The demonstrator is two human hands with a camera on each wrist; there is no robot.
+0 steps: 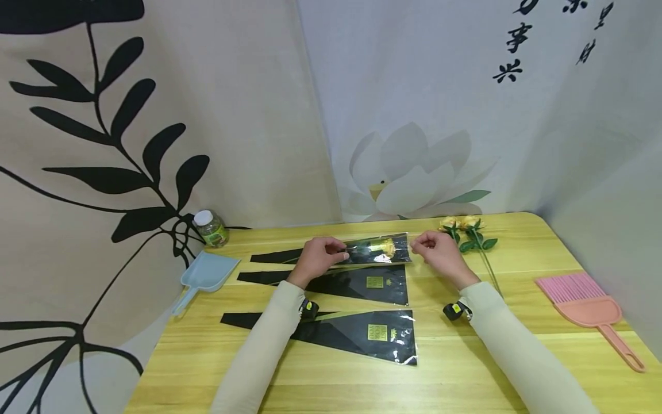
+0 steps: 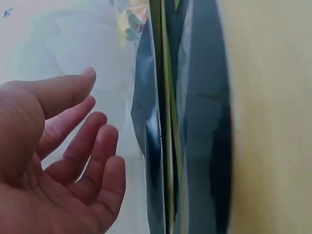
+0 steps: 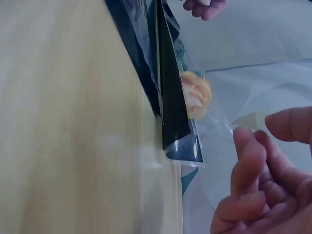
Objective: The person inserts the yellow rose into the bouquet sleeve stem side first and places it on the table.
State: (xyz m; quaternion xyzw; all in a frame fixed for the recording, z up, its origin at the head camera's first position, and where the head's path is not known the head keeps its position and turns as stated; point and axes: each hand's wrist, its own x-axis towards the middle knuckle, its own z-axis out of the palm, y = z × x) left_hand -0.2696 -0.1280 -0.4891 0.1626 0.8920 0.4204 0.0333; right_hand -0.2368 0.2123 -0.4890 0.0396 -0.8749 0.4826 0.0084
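Note:
A clear-and-black flower sleeve (image 1: 401, 244) lies at the back of the row, with a yellow rose (image 1: 381, 248) inside it. My left hand (image 1: 319, 257) is over the sleeve's middle, thumb and fingers apart in the left wrist view, with nothing gripped. Off the wide right end is my right hand (image 1: 438, 250); its fingers are bent, the thumb stands apart, and a fingertip is close to the clear film edge (image 3: 229, 127). Whether it touches the film I cannot tell. Two more black sleeves, the middle one (image 1: 336, 286) and the front one (image 1: 351, 336), lie nearer, each with a green stem showing.
Loose yellow roses (image 1: 460, 223) with green leaves lie at the back right. A pink brush and dustpan (image 1: 587, 307) rests on the right side of the wooden table (image 1: 465, 368). At the left are a blue dustpan (image 1: 209, 271) and a white-lidded jar (image 1: 212, 231).

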